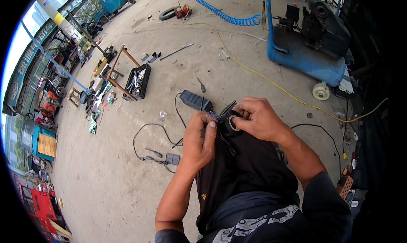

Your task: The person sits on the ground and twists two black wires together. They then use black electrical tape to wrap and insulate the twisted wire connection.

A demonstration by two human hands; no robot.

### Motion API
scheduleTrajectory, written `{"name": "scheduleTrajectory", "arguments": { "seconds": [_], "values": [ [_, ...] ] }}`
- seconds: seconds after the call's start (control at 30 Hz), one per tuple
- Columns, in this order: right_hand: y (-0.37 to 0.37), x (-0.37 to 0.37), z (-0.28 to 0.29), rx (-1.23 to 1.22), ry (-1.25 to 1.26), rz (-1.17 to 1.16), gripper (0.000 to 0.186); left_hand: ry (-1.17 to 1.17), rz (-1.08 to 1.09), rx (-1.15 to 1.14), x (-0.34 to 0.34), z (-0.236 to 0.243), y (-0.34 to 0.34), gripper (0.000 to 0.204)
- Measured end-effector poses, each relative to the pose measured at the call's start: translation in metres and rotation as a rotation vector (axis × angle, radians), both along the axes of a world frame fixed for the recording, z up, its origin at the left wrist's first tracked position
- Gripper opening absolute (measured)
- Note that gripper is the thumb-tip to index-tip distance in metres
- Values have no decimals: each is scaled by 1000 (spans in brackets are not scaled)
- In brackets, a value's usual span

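Note:
My left hand (201, 135) is closed, thumb against fingers, pinching thin wires (213, 114), one of them blue. Closed around a roll of black tape (231, 124) with a pale core is my right hand (259, 119), close beside the left. A strip of dark material rises between the two hands; its exact link to the wires is hard to see. Just beyond them on the ground lies a black ribbed power adapter (195, 100) with a cord. Over my dark trousers hangs a cable end (231, 147).
One screwdriver (202, 87) lies past the adapter, another (154, 152) at left beside a dark square piece (172, 159). A black crate of tools (144, 82) stands farther left. A blue air compressor (305, 58) is at right; a yellow hose (254, 70) crosses the concrete.

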State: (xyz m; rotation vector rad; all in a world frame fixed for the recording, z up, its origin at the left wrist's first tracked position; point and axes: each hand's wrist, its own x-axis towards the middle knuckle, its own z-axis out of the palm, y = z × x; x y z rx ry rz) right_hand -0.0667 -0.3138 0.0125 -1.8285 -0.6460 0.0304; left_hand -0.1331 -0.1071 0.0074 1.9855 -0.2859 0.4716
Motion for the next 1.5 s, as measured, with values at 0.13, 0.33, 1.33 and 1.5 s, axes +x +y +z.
{"name": "scheduleTrajectory", "arguments": {
  "seconds": [0.13,0.33,1.33,1.5],
  "values": [
    [2,-2,2,11,113,-17,19,-78,-46,-90,-2,5,-3,20],
    [9,-3,-10,74,119,40,29,-200,46,67,1,2,-5,9],
    [5,-10,-15,369,212,502,65,-84,274,-154,20,12,21,29],
    [26,-14,-12,372,303,343,55,-157,236,-101,20,20,18,27]
  ]
}}
